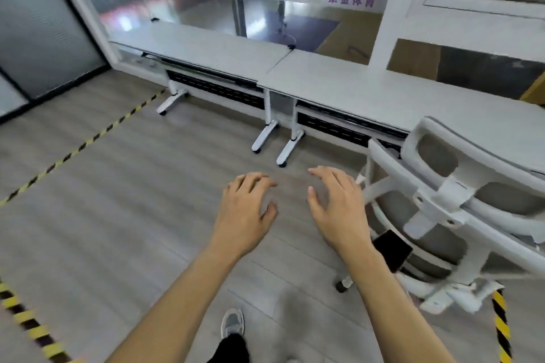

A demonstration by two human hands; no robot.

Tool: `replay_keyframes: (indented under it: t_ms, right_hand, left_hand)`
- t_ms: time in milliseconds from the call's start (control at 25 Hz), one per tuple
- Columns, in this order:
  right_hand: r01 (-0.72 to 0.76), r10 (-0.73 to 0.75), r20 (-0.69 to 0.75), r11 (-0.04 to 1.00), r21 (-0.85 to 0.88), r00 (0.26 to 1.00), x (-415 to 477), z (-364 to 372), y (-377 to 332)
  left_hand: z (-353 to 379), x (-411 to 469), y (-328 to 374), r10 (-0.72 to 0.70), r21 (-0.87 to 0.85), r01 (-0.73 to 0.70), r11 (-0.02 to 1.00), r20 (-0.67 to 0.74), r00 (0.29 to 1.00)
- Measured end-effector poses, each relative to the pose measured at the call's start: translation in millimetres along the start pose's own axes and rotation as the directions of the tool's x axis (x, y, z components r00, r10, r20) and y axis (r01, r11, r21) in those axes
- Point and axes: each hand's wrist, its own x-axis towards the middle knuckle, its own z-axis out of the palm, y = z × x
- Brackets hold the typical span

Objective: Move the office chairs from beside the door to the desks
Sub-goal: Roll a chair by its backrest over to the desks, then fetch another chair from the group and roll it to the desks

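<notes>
1. Both hands are free. The left hand (246, 206) and the right hand (336, 203) hang over the floor with the palms down and the fingers loosely spread. They hold nothing and touch nothing.
2. One chair (451, 194) stands at the right edge of the view, just beside the right hand. Its back is toward the person and its seat is toward the right desk (368, 88). I cannot tell if it touches the desk edge.
3. The left desk (200, 47) has no chair in front of it. I see no other chair, and I cannot say for sure where the door is.
4. In my judgement this chair is about in its place, and the step in hand is either a last correction of it or going for the next chair.
5. For a correction, it is better to take the top of the back with both hands and push slowly and straight. The castors (341, 286) may turn the chair to the side, so the push should be even on both sides.
6. The desk legs (290, 147) reach out over the floor, so the chair base can knock against them. Aim the base between the legs.
7. A dark flat thing (392, 249) lies at the chair's side. I cannot tell what it is, so do not grip there.
8. The next chair should go in front of the left desk, in the middle of it.
</notes>
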Motion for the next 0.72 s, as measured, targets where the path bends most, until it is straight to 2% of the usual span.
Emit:
replay_keyframes:
  t_ms: [120,240,400,720]
  right_hand:
    - [0.139,-0.145,0.085,0.987,0.076,0.986,8,40,-64]
    - [0.267,-0.292,0.169,0.951,0.156,0.941,7,84,-140]
    - [0.421,-0.478,0.223,0.869,0.261,0.849,-5,150,-253]
    - [0.53,-0.677,0.312,0.725,0.44,0.666,-88,279,-485]
  left_hand:
    - [-42,-40,-46,-0.154,0.04,0.158,0.987,-0.087,0.984]
    - [-87,-89,-101,-0.301,0.058,0.315,0.947,-0.176,0.937]
    - [-151,-164,-175,-0.461,0.058,0.498,0.865,-0.297,0.836]
    - [-276,-338,-317,-0.656,0.017,0.733,0.68,-0.43,0.62]
